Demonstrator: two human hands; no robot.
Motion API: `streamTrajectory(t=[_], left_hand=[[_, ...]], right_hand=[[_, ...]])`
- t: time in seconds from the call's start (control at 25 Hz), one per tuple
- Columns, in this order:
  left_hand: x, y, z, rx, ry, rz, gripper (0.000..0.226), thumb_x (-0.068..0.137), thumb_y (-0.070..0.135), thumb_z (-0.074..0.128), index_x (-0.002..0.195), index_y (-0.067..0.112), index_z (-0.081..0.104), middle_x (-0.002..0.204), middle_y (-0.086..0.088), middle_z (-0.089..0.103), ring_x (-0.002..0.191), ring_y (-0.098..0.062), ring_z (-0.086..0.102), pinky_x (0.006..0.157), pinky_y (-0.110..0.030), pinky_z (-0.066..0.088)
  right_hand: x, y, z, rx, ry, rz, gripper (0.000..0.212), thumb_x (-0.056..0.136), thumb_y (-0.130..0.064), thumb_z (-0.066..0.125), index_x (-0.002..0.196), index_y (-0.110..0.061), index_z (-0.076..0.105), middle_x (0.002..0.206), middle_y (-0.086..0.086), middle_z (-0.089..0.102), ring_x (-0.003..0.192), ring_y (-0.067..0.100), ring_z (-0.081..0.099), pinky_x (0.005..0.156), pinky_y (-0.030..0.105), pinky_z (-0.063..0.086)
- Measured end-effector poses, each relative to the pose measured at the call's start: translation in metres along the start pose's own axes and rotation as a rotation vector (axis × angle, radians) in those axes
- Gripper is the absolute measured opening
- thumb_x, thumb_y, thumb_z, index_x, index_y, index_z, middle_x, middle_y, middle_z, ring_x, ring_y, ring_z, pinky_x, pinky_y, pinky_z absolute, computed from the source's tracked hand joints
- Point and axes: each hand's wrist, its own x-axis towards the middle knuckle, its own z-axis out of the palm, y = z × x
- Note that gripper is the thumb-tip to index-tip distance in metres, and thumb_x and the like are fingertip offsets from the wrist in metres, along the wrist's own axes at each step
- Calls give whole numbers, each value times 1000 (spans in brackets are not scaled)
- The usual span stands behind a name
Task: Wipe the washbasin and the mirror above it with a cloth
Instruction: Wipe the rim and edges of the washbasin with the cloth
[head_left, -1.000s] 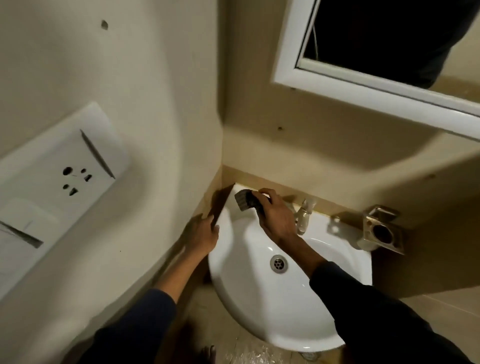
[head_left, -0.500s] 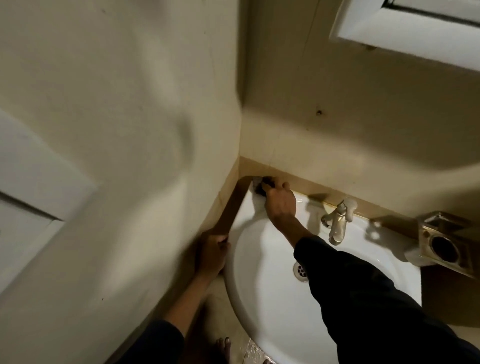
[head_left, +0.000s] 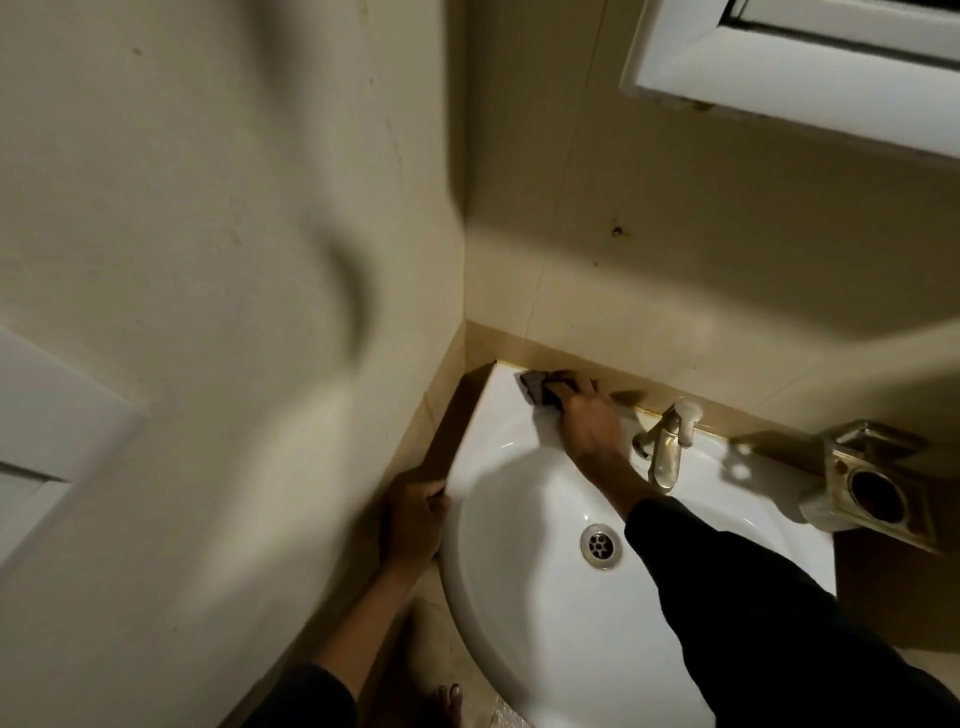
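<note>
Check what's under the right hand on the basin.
A dark cloth sits under the right hand, pressed on the washbasin rim's back left corner. Only its left edge shows; the rest, and the rim beneath, is covered by the fingers.

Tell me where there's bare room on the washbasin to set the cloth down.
Bare: the bowl of the washbasin around the drain, and the rim ledge between the tap and the metal holder. Crowded: the back left corner, where the right hand presses the cloth, and the left edge gripped by the left hand.
</note>
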Motion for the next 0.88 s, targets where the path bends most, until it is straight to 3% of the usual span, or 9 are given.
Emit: streamTrajectory(t=[0.08, 0.24, 0.36, 0.44, 0.56, 0.68, 0.76, 0.88], left_hand=[[-1, 1, 0, -11, 0, 3, 31, 88, 6, 62, 118, 4, 69, 116, -12, 71, 112, -24, 65, 100, -40, 51], [-1, 1, -1, 4, 26, 49, 26, 88, 6, 60, 111, 6, 73, 105, -8, 75, 97, -20, 68, 88, -36, 55], [-2, 3, -2, 2, 30, 73, 23, 87, 4, 61, 104, 6, 75, 99, -4, 76, 89, -16, 69, 76, -22, 50], [-3, 6, -3, 24, 45, 72, 21, 86, 3, 63, 104, 4, 75, 102, -6, 76, 90, -13, 65, 77, -19, 43], [-3, 5, -2, 38, 57, 51, 25, 87, 6, 65, 111, 5, 73, 111, -10, 74, 103, -23, 68, 88, -22, 43], [-3, 4, -1, 42, 56, 54, 25, 87, 5, 65, 111, 3, 72, 110, -13, 74, 104, -27, 68, 90, -24, 44], [-2, 4, -2, 32, 46, 42, 27, 87, 6, 64, 112, 1, 71, 112, -15, 73, 106, -29, 67, 95, -29, 48], [-5, 5, -4, 10, 15, 56, 38, 84, 30, 56, 104, 3, 74, 106, -15, 74, 100, -30, 68, 92, -41, 55]], right_hand=[[2, -25, 12, 63, 33, 57, 48, 72, 4, 68, 116, -13, 70, 117, 16, 62, 94, 41, 56, 73, 44, 53], [-19, -47, 31, 159, -27, -373, 41, 81, -11, 59, 119, -19, 69, 126, 5, 62, 99, 32, 55, 86, 37, 49], [-31, -13, 18, 164, -21, -483, 50, 68, 4, 68, 110, -23, 74, 122, -2, 66, 102, 28, 60, 88, 34, 47], [-39, 15, 12, 193, -2, -234, 56, 63, 9, 67, 109, -23, 74, 123, -3, 66, 107, 29, 60, 89, 35, 49], [-42, 21, 8, 170, 40, 300, 45, 82, 5, 57, 122, -14, 65, 133, 11, 54, 114, 36, 52, 94, 40, 46], [-29, -21, 11, 101, 128, 529, 46, 83, 7, 54, 127, -9, 62, 133, 20, 53, 107, 44, 52, 88, 44, 45], [-21, -56, 13, 150, 72, 379, 48, 83, 3, 57, 127, -14, 63, 132, 15, 55, 103, 39, 54, 86, 39, 46], [-20, -89, 28, 147, -9, -313, 39, 73, -11, 75, 112, -21, 73, 122, 6, 64, 96, 32, 60, 84, 37, 49]])
